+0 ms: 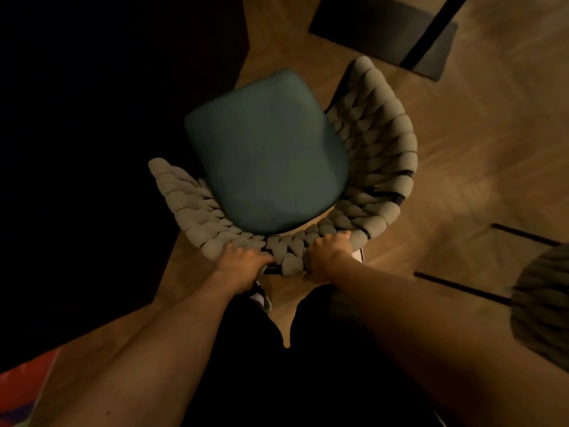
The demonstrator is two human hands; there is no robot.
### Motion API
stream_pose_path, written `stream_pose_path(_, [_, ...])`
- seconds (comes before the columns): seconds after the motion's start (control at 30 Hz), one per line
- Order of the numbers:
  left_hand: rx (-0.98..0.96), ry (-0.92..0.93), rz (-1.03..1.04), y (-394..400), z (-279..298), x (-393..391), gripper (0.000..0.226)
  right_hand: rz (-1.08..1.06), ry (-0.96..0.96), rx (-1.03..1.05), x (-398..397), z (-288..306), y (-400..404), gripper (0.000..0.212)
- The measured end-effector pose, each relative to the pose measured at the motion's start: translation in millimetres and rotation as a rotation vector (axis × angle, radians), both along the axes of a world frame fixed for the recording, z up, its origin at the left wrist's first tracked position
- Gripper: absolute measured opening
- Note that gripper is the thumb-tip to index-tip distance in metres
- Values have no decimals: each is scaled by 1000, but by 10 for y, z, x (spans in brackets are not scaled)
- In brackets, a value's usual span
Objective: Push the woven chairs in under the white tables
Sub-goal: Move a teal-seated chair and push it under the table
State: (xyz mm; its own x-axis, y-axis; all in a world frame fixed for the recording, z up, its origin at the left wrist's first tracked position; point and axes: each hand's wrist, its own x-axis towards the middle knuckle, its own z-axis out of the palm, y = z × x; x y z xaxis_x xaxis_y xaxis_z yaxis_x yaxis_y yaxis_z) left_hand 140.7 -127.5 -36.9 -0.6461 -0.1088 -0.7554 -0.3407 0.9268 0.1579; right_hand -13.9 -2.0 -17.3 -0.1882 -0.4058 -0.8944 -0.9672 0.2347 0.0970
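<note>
Forearms reach down from the bottom of the view to the back of a woven chair (374, 143). The left hand (243, 261) grips the top rim of the backrest, fingers (261, 259) curled over the thick braid toward the dark frame beneath. The right hand (326, 254) holds the same rim just beside it, its fingers wrapped over the weave.

The chair stands on the wooden floor (492, 124) directly ahead of the person's dark trousers, its teal seat cushion (268, 152) pointing away and to the left, toward a large dark area where nothing can be made out; whether a white surface lies there cannot be told.

The braid looks soft and padded, so a grasp on it alone would likely squash and slip; judging by the frame, taking hold where rope wraps the rigid bar gives firmer control. The chair seems light enough to slide, though its legs may drag on the wood.

Farther off, a dark flat base with a post (385, 32) sits on the floor, and a second woven chair (542, 306) shows at the right edge.
</note>
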Motion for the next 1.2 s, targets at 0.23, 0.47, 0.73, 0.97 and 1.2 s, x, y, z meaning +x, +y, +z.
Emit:
stream_pose_path(0.23, [-214, -119, -129, -822, 29, 467, 56, -317, -175, -140, 716, -49, -441, 69])
stream_pose_path(0.47, [21, -58, -62, -195, -57, 181, 65, -132, -2, -80, 112, -120, 125, 73])
stream_pose_path(0.73, [-73, -50, -107, -467, -26, 382, 63, -196, -9, -118, 483, -43, -99, 63])
stream_pose_path(0.97, [-163, -53, -184, -944, -1, 615, 66, -350, -82, -123, 922, -5, -480, 58])
stream_pose_path(1.2, [-344, 50, -26, -1335, -48, 895, 73, -507, -92, -245, 1260, -76, -812, 54])
